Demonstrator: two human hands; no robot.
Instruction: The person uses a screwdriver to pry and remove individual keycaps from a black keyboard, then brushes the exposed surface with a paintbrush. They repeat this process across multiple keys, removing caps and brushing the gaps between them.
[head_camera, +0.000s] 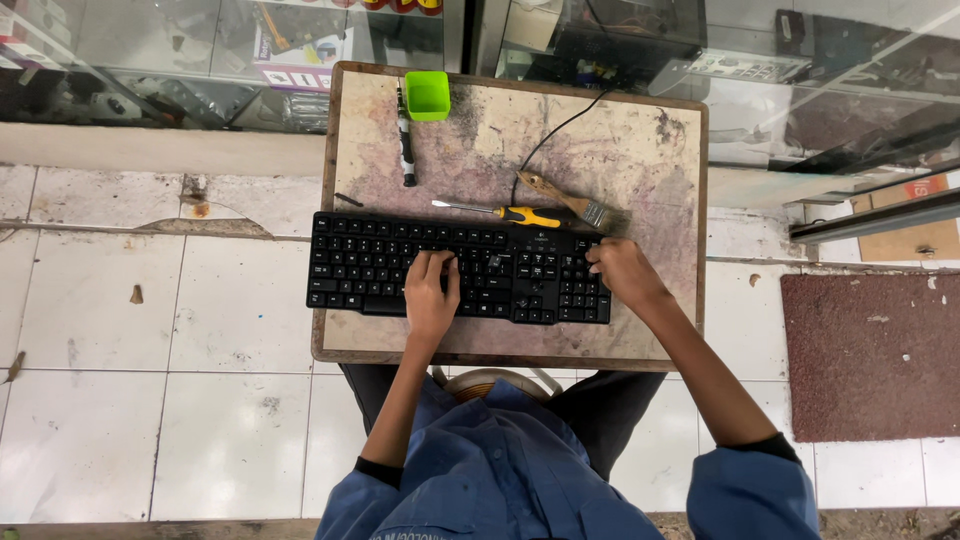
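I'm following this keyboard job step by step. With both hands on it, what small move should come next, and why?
Probably the right hand reaches up for the screwdriver: it lies just above the keyboard, close to that hand, while the left hand rests on the keys and can steady it.
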